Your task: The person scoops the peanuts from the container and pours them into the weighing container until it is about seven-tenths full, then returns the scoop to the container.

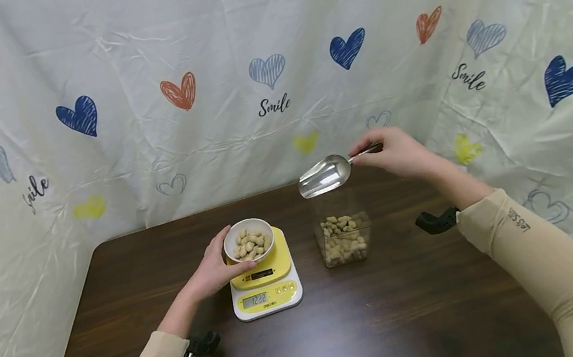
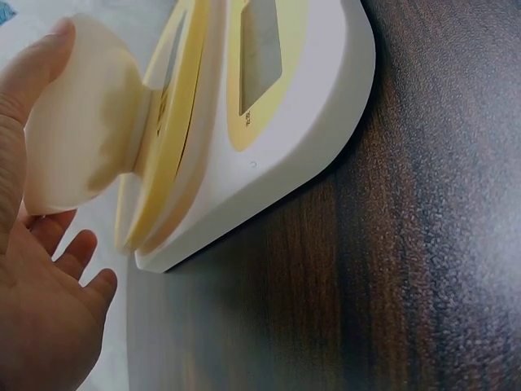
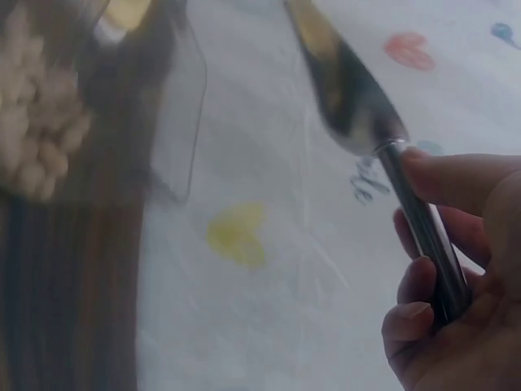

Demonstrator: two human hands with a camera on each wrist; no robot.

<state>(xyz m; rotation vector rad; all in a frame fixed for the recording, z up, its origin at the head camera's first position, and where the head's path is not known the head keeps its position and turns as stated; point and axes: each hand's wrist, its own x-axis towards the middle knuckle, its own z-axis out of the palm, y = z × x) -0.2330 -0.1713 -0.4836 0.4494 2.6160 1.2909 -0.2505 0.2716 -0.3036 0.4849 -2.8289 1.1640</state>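
A small white bowl (image 1: 226, 247) of unshelled peanuts (image 1: 249, 244) sits on the yellow platform of a kitchen scale (image 1: 266, 289), whose display is lit. My left hand (image 1: 216, 269) holds the bowl from its left side, the thumb at the near rim and the fingers round the far side. In my right hand (image 1: 397, 150) is a shiny metal scoop (image 1: 327, 175), gripped by its handle and raised over a clear square container (image 1: 361, 235). The scoop's bowl looks bare inside. More peanuts (image 1: 345, 246) fill the lower part of the container. The right wrist view shows fingers curled round the scoop handle (image 3: 423, 216).
Scale and container stand side by side on a dark wooden table (image 1: 336, 340). Behind the table and along both sides hangs a pale curtain (image 1: 205, 34) printed with hearts. Black wrist straps (image 1: 203, 344) show on both arms.
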